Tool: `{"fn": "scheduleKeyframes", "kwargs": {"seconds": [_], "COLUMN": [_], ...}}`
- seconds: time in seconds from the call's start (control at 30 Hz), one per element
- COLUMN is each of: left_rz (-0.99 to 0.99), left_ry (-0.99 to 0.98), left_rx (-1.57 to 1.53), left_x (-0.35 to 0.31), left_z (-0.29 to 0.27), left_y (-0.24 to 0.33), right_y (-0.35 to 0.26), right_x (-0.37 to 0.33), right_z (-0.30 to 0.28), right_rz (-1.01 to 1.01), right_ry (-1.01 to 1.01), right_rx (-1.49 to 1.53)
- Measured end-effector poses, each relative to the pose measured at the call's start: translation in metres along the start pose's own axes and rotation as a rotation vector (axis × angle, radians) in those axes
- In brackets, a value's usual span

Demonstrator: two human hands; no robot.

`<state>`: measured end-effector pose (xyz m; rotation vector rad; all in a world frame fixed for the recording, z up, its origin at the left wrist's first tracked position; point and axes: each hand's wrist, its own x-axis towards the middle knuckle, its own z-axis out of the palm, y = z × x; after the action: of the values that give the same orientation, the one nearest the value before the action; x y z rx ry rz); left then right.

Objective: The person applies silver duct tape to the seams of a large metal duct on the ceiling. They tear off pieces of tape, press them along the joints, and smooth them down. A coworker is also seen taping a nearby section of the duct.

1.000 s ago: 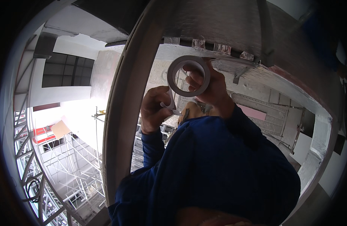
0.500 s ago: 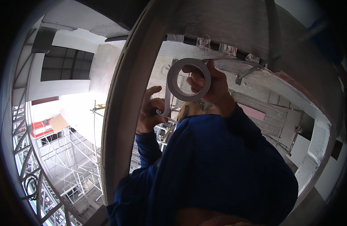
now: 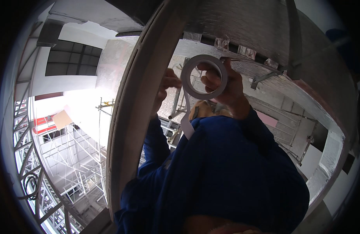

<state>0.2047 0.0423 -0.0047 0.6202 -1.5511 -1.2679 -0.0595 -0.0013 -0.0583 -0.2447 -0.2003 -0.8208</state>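
My right hand (image 3: 231, 87) holds a wide roll of pale grey tape (image 3: 189, 89), with fingers curled through its hollow core. A loose strip of tape (image 3: 186, 125) hangs from the roll's left side and curls against the front of my blue top. My left hand (image 3: 167, 87) is raised beside the roll. Its fingers are pinched together at the roll's left edge, where the strip comes off. Part of that hand is hidden behind the long beam (image 3: 138, 105).
Overhead runs a silvery foil-faced duct (image 3: 242, 23) with several foil tabs along its edge. A metal bracket (image 3: 264, 79) juts below it. On the left, white scaffolding (image 3: 76, 167) and a steel truss (image 3: 22, 136) stand far below a bright opening.
My left hand has moved up from the strip's lower end to the roll's edge. The strip now hangs longer and loose. The whole view has shifted slightly.
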Motion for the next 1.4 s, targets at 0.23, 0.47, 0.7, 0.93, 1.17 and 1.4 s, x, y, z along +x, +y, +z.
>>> {"fn": "scheduleKeyframes", "kwargs": {"seconds": [0.23, 0.47, 0.7, 0.93, 1.17, 1.4], "left_rz": [-0.267, -0.076, -0.129, -0.098, -0.085, -0.067], "left_ry": [0.175, -0.238, -0.105, -0.044, 0.005, -0.004], "left_rx": [-0.010, 0.228, 0.060, 0.203, 0.241, 0.328], "left_x": [0.013, 0.031, 0.030, 0.032, 0.033, 0.034], "left_z": [0.017, 0.018, 0.026, 0.018, 0.020, 0.015], "left_y": [-0.006, 0.001, -0.004, -0.005, -0.007, -0.009], "right_y": [0.004, 0.008, 0.002, -0.006, -0.008, -0.017], "right_x": [-0.002, 0.000, -0.001, -0.006, -0.032, -0.053], "right_z": [0.003, -0.002, 0.005, 0.008, 0.039, 0.048], "right_rz": [-0.083, -0.068, -0.089, -0.088, -0.255, -0.856], "right_ry": [0.166, 0.154, 0.196, 0.393, 0.832, 0.854], "right_rx": [-0.044, -0.005, 0.037, -0.408, -1.198, -1.786]}}
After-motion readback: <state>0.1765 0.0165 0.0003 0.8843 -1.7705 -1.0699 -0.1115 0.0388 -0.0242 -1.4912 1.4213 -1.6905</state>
